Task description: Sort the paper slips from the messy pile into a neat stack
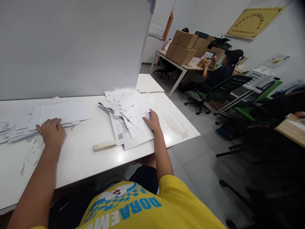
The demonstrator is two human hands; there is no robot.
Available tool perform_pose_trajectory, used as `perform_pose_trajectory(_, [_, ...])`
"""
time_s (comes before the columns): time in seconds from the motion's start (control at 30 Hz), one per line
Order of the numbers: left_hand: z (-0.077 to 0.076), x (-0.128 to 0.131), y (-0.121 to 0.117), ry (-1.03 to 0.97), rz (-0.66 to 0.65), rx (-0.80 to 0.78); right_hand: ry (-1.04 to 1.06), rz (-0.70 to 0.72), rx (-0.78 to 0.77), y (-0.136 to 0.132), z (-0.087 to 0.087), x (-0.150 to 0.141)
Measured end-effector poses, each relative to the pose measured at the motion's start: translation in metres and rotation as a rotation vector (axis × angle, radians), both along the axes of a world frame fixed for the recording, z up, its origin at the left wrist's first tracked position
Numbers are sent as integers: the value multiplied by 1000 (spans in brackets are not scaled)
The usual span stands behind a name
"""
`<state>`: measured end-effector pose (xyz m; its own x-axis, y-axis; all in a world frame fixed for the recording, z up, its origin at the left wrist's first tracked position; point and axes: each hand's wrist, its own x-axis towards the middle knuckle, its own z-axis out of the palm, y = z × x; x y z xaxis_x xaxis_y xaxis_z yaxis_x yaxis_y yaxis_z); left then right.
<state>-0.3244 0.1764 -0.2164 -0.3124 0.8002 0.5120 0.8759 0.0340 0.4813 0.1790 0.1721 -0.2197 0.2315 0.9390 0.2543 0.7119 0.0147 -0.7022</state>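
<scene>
My left hand (51, 130) rests at the front edge of a wide, loose stack of white papers (59, 111) on the left of the white table (81, 159). Its fingers are spread over the sheets, with nothing gripped. To the right lies a messy, fanned-out pile of printed papers (135, 111), some with text, patterns and a QR-like code. My right hand (152, 121) touches this pile's right edge, thumb and fingers apart. Between the two piles, near the table's front, a cream-coloured stapler (105, 145) lies by a lower corner of the printed papers.
A tall grey-white partition (71, 47) stands along the table's back. Beyond the right edge is tiled floor (195, 152), with office chairs (224, 82). Further off, a seated person (220, 71) works at a desk stacked with cardboard boxes (183, 47).
</scene>
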Motion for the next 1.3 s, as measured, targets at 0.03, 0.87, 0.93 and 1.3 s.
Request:
perform_pose_trajectory(0.03, [-1,-1,0,5,-3,5,-10,-3,18,-5,-1,-3])
perform_pose_trajectory(0.87, [51,230,44,-36,-480,-357,943,-455,318,-178,-57,57])
perform_pose_trajectory(0.93, [56,227,43,-78,-461,-369,967,-465,329,-174,-57,54])
perform_pose_trajectory(1.3, [103,246,-16,-318,-686,85,997,-343,172,-143,-37,30])
